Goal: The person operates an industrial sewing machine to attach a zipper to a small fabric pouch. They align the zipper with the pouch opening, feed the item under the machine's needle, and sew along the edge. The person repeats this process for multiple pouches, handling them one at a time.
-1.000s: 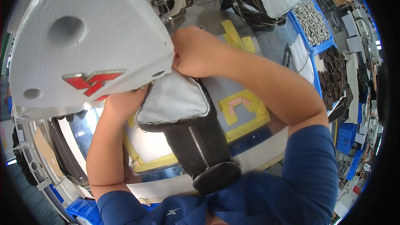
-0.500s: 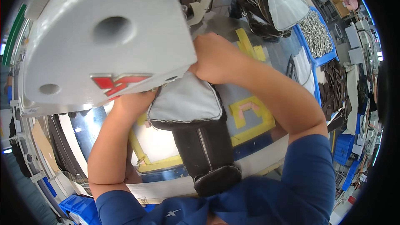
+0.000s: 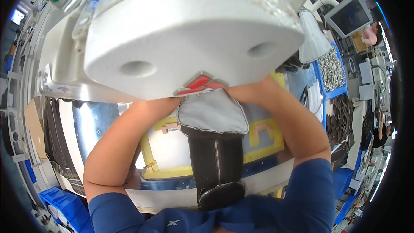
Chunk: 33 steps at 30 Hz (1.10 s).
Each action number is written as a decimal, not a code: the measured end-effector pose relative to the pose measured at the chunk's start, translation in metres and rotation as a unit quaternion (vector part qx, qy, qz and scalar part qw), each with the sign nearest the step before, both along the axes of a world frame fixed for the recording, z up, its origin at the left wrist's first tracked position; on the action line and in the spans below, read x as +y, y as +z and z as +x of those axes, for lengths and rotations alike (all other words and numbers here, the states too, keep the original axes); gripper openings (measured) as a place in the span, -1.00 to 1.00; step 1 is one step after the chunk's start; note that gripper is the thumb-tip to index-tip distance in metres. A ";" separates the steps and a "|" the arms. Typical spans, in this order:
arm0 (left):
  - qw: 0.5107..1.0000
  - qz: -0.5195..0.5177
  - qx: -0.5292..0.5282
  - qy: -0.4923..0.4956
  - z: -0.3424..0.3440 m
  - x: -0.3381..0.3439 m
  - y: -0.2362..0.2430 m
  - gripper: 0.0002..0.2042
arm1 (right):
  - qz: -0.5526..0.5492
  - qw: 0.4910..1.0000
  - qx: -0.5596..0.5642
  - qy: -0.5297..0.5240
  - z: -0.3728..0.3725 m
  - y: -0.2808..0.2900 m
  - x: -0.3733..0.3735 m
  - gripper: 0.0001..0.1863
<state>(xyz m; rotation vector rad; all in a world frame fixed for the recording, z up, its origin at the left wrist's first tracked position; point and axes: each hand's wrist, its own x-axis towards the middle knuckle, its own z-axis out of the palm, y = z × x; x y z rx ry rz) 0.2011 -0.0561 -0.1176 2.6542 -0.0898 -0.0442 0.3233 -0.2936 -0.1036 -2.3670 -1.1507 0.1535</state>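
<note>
A black bag piece with a grey lining panel [image 3: 213, 112] lies under the white sewing machine head [image 3: 194, 39]. Its black strip with a lengthwise zipper [image 3: 217, 159] runs toward my body and ends in a rounded zipped pouch [image 3: 222, 194]. At the left edge of the lining is my left hand [image 3: 166, 107], its fingers hidden by the machine head. Beyond the lining's right edge sits my right hand [image 3: 250, 92], with its fingers also hidden there. The needle area is out of sight behind the machine head.
Yellow tape [image 3: 168, 173] marks the shiny work plate. A small copper-coloured fitting [image 3: 170, 128] lies left of the bag. On the right stand a blue bin of metal chain [image 3: 331, 71], a pile of dark pieces [image 3: 338, 114] and a monitor [image 3: 349, 15].
My view has shifted, so the machine head now spans the upper middle. My right hand has gone from plainly visible to mostly covered by it. The bag's lining now lies straighter.
</note>
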 end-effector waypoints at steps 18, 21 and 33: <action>0.990 -0.027 -0.133 -0.023 0.002 -0.002 -0.019 -0.78 | -0.028 0.995 0.092 -0.022 -0.005 0.025 -0.006 -0.75; 0.996 -0.040 -0.085 0.010 0.001 -0.002 -0.013 -0.81 | 0.005 0.998 0.060 0.001 -0.012 0.038 -0.001 -0.75; 0.981 0.176 0.083 -0.019 -0.040 -0.018 0.079 -0.57 | 0.013 0.999 0.045 -0.006 0.004 0.001 -0.012 -0.70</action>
